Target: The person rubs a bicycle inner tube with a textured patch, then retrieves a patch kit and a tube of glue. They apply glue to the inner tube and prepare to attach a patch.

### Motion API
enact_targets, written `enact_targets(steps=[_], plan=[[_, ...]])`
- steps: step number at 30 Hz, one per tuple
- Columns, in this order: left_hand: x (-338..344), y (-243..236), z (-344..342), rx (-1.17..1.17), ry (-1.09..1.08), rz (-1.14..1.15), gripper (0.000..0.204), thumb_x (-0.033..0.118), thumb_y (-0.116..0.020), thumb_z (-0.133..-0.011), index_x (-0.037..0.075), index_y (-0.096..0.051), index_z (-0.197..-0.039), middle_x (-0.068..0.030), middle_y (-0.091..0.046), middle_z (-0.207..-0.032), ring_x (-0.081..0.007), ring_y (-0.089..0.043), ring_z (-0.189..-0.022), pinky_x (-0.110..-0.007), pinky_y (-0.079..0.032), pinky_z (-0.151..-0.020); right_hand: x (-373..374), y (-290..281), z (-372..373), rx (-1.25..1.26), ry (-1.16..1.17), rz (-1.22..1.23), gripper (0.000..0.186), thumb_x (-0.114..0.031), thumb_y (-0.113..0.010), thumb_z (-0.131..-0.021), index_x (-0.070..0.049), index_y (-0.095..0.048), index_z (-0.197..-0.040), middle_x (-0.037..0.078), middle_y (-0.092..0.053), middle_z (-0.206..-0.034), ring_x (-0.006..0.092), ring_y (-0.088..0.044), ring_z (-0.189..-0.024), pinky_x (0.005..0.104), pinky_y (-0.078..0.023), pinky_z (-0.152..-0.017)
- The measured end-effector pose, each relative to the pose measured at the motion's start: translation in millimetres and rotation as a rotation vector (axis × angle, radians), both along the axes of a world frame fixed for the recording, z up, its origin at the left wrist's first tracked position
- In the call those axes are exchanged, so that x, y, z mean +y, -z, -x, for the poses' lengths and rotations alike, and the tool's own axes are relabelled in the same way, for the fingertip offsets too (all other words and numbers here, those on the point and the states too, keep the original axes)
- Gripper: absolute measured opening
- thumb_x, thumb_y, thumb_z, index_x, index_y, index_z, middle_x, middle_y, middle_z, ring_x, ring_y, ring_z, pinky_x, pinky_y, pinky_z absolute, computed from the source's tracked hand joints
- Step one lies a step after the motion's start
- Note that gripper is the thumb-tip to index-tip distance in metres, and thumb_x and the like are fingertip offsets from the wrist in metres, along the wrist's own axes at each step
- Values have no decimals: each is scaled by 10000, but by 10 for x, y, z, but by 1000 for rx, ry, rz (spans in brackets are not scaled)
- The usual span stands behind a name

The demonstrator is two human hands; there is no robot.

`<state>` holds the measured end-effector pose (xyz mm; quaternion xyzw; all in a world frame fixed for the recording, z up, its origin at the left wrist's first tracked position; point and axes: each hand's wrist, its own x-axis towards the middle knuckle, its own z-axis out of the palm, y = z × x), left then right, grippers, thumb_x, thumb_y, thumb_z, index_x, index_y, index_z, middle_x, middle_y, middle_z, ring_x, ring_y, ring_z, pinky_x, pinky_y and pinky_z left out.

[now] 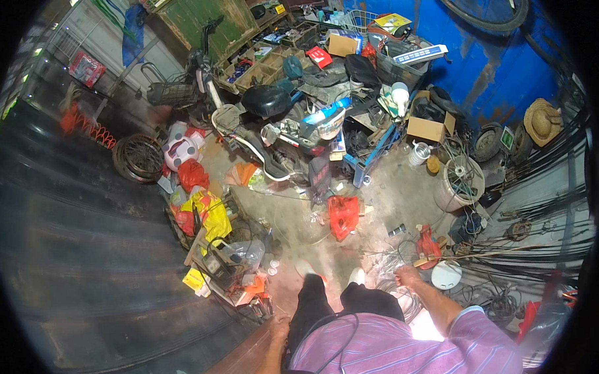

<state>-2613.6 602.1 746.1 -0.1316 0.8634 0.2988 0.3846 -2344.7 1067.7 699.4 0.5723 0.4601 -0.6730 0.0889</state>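
My left hand [278,326] hangs low beside my dark trouser leg, fingers curled; whatever it may hold is too small to make out. My right hand [406,276] is out to the right, fingers bent, above a tangle of grey cable [409,302] and beside a white rounded object [446,274]; what is in it I cannot make out. A red plastic bag [343,217] lies on the concrete floor [287,220] ahead of my feet, and another red item [427,246] lies near my right hand.
A scooter [258,142] stands among a cluttered blue-framed bench [371,159] and wooden trays [256,73]. A bucket [459,185], tyres [488,144] and hanging cables [532,231] line the right. Bags and tools [208,216] crowd the left beside the dark wall [97,253].
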Motion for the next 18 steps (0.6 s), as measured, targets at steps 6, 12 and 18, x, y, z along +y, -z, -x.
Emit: enact_targets(steps=[6, 12, 18], plan=[[150, 249, 968, 3, 45, 70, 292, 279, -726, -939, 62, -760, -1132, -50, -710, -813, -157, -631, -622, -333, -494, -548, 185, 86, 571, -88, -22, -24, 196, -150, -641, -960, -57, -644, -788, 75, -656, -698, 180, -617, -538, 321, -475, -459], [484, 215, 2243, -30, 2, -21, 223, 236, -739, -949, 59, -767, -1083, -70, -752, -940, -178, -705, -886, -324, -549, -840, 170, 172, 1451, -162, 70, -14, 167, -172, -668, -978, -49, -674, -864, 79, -669, -732, 187, -648, -587, 334, -488, -472], [403, 229, 3364, -20, 46, -129, 232, 246, -742, -959, 29, -784, -1032, -30, -695, -810, -132, -609, -710, -310, -503, -670, 87, -123, 2765, -93, 80, -68, 185, -214, -677, -977, -31, -683, -995, 73, -706, -818, 171, -670, -671, 313, -538, -600]])
